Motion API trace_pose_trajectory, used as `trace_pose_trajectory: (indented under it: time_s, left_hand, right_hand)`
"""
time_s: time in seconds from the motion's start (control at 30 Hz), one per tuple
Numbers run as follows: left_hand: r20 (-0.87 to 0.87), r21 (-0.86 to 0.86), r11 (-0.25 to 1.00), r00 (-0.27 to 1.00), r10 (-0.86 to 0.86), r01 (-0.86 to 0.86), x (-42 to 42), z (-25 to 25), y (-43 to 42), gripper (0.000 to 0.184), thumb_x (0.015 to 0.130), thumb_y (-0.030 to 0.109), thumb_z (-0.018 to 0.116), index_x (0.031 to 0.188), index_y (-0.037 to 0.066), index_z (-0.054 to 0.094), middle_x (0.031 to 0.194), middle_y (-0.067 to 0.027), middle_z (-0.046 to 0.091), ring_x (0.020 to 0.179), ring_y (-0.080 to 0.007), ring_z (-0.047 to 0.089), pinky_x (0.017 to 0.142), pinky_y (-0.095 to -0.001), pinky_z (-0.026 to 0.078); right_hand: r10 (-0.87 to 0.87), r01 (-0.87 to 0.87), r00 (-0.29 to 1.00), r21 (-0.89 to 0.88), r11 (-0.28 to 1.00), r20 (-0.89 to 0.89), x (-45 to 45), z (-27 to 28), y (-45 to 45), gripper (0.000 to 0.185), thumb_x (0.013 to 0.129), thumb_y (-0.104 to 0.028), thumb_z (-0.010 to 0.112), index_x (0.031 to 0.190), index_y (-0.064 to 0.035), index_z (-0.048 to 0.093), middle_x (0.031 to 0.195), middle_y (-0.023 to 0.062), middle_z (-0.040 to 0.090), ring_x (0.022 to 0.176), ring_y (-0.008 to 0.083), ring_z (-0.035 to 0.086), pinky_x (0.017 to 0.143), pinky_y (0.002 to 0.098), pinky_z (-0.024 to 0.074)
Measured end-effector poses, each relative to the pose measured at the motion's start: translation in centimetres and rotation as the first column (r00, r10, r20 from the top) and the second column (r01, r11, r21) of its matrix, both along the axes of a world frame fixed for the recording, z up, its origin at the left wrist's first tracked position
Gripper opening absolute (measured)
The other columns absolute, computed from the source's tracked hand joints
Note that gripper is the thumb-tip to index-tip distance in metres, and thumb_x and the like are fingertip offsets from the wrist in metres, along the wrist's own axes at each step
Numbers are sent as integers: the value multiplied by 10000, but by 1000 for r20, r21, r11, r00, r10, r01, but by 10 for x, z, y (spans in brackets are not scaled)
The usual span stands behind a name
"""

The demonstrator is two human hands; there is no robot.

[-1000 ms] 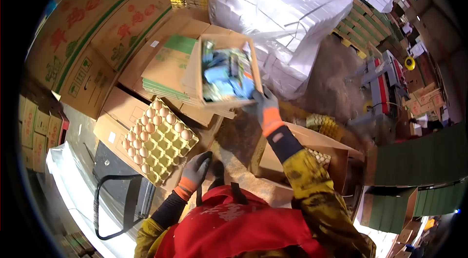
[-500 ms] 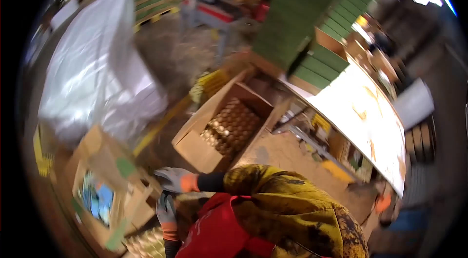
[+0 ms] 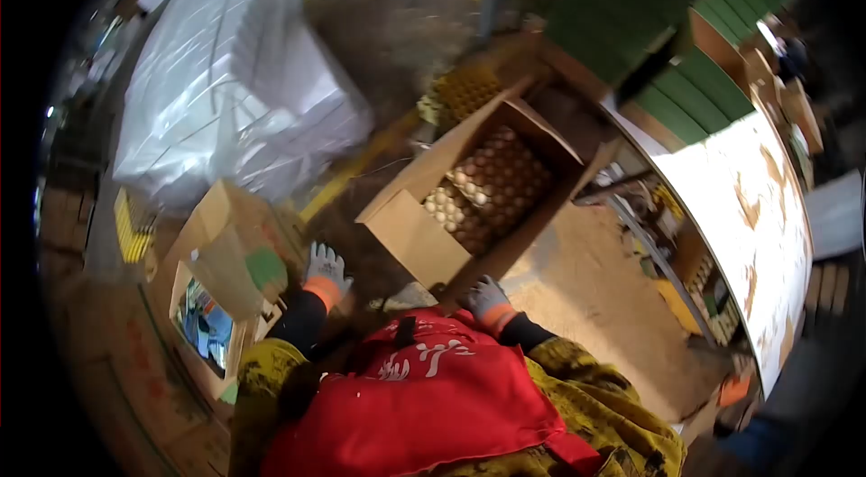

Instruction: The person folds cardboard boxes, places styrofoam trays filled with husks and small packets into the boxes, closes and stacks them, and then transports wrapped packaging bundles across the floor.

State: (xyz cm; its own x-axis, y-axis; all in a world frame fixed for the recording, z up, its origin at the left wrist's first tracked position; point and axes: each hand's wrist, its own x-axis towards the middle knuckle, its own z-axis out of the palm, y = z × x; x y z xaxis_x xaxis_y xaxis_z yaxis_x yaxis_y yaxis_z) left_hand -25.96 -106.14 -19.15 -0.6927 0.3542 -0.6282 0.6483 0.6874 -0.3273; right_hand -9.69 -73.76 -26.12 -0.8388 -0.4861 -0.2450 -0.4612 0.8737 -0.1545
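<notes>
My left hand [image 3: 327, 268], in a grey glove with an orange cuff, has its fingers apart and holds nothing; it is between the small box and the large carton. My right hand [image 3: 488, 298], gloved the same way, is at the near edge of an open cardboard carton [image 3: 420, 238], its fingers spread and nothing seen in them. Inside the carton lie many eggs [image 3: 505, 166], some pale and some brown. To the left, a smaller box [image 3: 177, 295] holds blue packets [image 3: 207, 324].
Plastic-wrapped stacks [image 3: 234, 89] stand at the upper left. Yellow egg trays [image 3: 465, 91] lie behind the carton. A table with a white top [image 3: 744, 215] is at the right, near green stacked boxes [image 3: 690, 98]. Yellow trays [image 3: 133, 229] are at the far left.
The view has swung right from the egg tray to the carton of eggs. My right hand let go of the box of blue packets, and my hands have since moved apart.
</notes>
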Motion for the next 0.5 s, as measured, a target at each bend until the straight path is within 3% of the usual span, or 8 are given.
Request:
trace_pose_trajectory:
  time_s: [0.1,0.17,0.23,0.27,0.3,0.33,0.43,0.5]
  left_hand:
    - [-34,-205,977,998,-60,52,-21,-11,-44,562,886,465,472,1276,62,513,1343,-175,452,1281,-350,355,1079,-511,190]
    - [61,-215,977,998,10,3,-24,-28,-74,554,888,466,467,1260,59,524,1327,-175,466,1263,-347,376,1062,-503,215]
    - [174,-184,980,978,111,-79,-22,-46,-95,547,889,467,462,1243,56,534,1312,-176,480,1245,-343,397,1045,-494,240]
    - [229,-163,979,960,158,-122,-20,-55,-102,544,890,468,459,1235,54,539,1304,-176,488,1236,-342,407,1037,-490,252]
    - [278,-143,974,938,209,-175,-17,-64,-106,541,891,469,457,1227,53,544,1296,-176,495,1227,-340,418,1029,-486,265]
    - [326,-123,967,911,252,-223,-18,-73,-108,539,892,469,454,1219,51,549,1288,-176,502,1218,-338,428,1020,-481,277]
    - [452,-67,931,821,348,-358,-44,-100,-105,533,895,471,446,1194,47,565,1265,-177,523,1191,-333,459,995,-469,315]
    - [524,-48,910,765,375,-413,-80,-117,-103,530,896,473,441,1178,44,575,1249,-177,538,1174,-329,480,978,-460,340]
  right_hand:
    - [41,-41,999,-42,998,-11,-10,-6,24,262,827,-194,484,973,-265,689,856,27,650,861,218,572,918,386,364]
    - [35,-35,995,-7,999,95,-20,18,39,247,850,-236,492,994,-290,686,880,29,660,856,221,588,898,386,374]
    - [-36,51,983,-82,995,179,-20,16,50,246,876,-289,481,1016,-307,682,890,39,664,866,228,596,875,397,385]
    - [12,-13,983,5,1000,182,-8,-6,58,247,873,-328,474,1007,-322,681,890,58,662,873,248,598,878,421,387]
    - [-4,8,992,-33,999,128,-2,3,59,258,864,-299,458,959,-233,688,864,89,661,863,279,595,886,444,382]
    - [100,-102,995,118,988,21,6,-20,61,274,867,-274,438,911,-136,671,817,115,656,845,305,591,918,475,367]
    - [-167,178,946,-15,984,279,0,-37,61,326,869,-308,444,899,-97,691,901,145,667,894,327,599,816,466,419]
    - [-176,166,851,64,984,494,-1,-51,62,353,886,-347,427,935,-110,683,955,151,671,908,329,624,819,453,435]
